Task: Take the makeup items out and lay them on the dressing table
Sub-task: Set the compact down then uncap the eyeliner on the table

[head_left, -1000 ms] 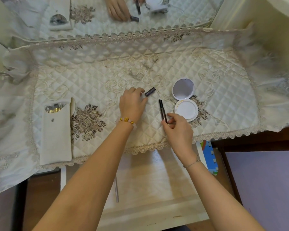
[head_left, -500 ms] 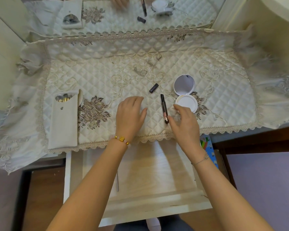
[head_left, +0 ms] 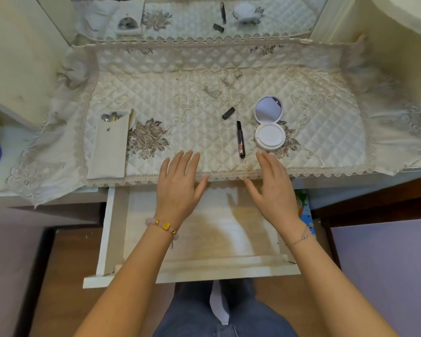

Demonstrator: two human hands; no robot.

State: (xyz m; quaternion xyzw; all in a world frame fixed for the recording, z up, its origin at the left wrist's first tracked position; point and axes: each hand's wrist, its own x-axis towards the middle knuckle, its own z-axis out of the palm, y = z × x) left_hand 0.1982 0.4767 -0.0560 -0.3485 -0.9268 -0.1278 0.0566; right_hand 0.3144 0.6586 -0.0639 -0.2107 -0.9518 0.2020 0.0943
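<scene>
On the quilted cream cloth of the dressing table (head_left: 204, 69) lie a small dark cap (head_left: 228, 113), a dark slim makeup tube (head_left: 240, 138) and an open white compact (head_left: 269, 125) with its mirror lid raised. A cream brush pouch (head_left: 108, 147) with brush tips showing lies at the left. My left hand (head_left: 180, 186) and my right hand (head_left: 271, 188) hover over the table's front lace edge, fingers spread, holding nothing. The right hand's fingertips are just below the compact and the tube.
A white drawer (head_left: 105, 229) stands pulled out under the table's front edge, above my lap. A mirror (head_left: 195, 18) rises behind the table and reflects the items. White cabinet sides flank the table on both sides. A colourful item (head_left: 305, 210) shows right of the drawer.
Both hands let go of the cap and the tube and drew back toward the table's front edge. The cap and tube now lie free on the cloth. The camera view shifted back.
</scene>
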